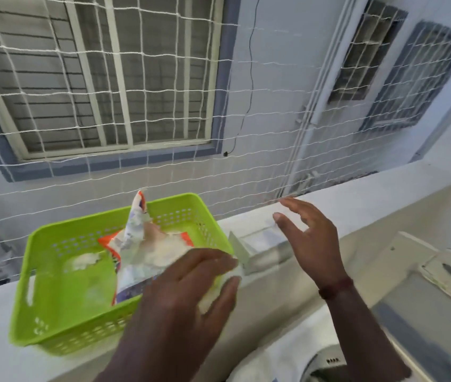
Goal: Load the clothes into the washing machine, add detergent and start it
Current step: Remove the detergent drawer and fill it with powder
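Note:
A lime-green plastic basket [53, 312] stands on a white ledge. An opened detergent bag [136, 230], white with orange and purple print, leans inside it, and loose white powder [85, 261] lies on the basket floor. My left hand [188, 288] hovers over the basket's right edge, fingers curled around a blurred white handful that looks like detergent powder [213, 295]. My right hand [309, 238] is raised over the ledge, fingers spread and holding nothing. The washing machine's top [417, 321] shows at the lower right, with its cream rear panel [445, 274].
A small grey-white box [263, 252] sits on the ledge [356, 205] between basket and right hand. White rope netting [163, 92] closes off the space beyond the ledge, with a building wall and barred windows behind. White fabric [268, 362] shows at the bottom edge.

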Demonstrator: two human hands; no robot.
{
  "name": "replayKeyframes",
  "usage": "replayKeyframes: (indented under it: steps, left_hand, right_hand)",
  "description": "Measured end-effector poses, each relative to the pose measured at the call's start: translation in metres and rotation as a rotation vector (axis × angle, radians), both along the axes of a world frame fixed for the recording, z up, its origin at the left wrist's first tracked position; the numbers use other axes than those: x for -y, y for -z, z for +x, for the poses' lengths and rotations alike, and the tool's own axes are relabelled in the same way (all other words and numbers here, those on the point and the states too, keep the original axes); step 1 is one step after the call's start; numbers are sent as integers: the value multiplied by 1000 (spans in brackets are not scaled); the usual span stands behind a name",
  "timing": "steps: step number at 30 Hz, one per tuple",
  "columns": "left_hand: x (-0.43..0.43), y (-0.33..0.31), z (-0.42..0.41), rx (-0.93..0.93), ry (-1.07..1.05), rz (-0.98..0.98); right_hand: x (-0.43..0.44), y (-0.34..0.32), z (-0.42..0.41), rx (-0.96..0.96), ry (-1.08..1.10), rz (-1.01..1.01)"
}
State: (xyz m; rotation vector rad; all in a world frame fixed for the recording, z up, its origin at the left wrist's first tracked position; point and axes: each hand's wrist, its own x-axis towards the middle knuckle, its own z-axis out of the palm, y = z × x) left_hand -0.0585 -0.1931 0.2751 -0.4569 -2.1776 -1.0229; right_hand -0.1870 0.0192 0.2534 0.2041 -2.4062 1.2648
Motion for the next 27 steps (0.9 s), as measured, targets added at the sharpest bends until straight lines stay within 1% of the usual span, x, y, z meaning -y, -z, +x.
replayKeyframes:
  steps: [3, 5, 7, 9, 11, 13, 17, 21, 24, 27]
  left_hand:
    - [-37, 21, -10, 197, 119, 143]
    - [-58, 37, -16, 287, 110, 135]
    - [-72, 50, -22, 313, 73, 95]
    - [-83, 58, -30, 368, 39, 91]
    - [-93, 65, -36, 428, 1, 99]
    - [-100, 70, -42, 468, -45, 117]
    - [-110, 82, -52, 565, -140, 241]
    - [-117, 84, -63, 578, -224, 359]
    - [-120, 83, -67, 532, -287, 410]
    - [-121, 81, -65, 487, -245, 451]
  right_hand:
    - [-19, 9, -5, 104, 25, -116]
    - [-27, 17, -7, 145, 33, -207]
    - [-32, 25, -8, 179, 37, -310]
    - [-36, 34, -9, 228, 44, -371]
    - [-38, 44, -9, 264, 66, -365]
    - [-39, 51, -8, 267, 87, -312]
    - [-37, 55, -8, 239, 105, -224]
    - [-34, 58, -7, 180, 93, -166]
    - [-33, 57, -6, 184, 135, -231]
    - [-37, 53, 2, 133, 184, -304]
